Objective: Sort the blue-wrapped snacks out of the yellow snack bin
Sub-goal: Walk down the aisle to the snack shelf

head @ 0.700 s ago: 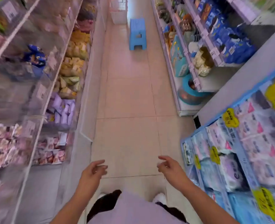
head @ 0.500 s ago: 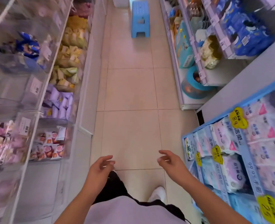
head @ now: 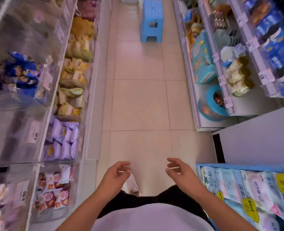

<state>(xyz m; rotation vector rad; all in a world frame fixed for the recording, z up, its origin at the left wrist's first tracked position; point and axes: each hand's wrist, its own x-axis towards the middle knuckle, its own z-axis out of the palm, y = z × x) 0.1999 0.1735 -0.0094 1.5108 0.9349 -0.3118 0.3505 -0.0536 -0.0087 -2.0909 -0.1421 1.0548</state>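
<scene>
Single head-worn wide-angle view, looking forward and steeply down shop aisle floor (head: 140, 104). Close over both hands at bottom edge; shelving bends along left and right margins.

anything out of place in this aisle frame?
Nothing is clearly damaged or spilled. One oddity: a blue stool stands in the middle of the aisle floor, in the walking path. No blue wrappers show among the yellow snacks, though blur limits this. The left hand and the right hand hold nothing.
</scene>
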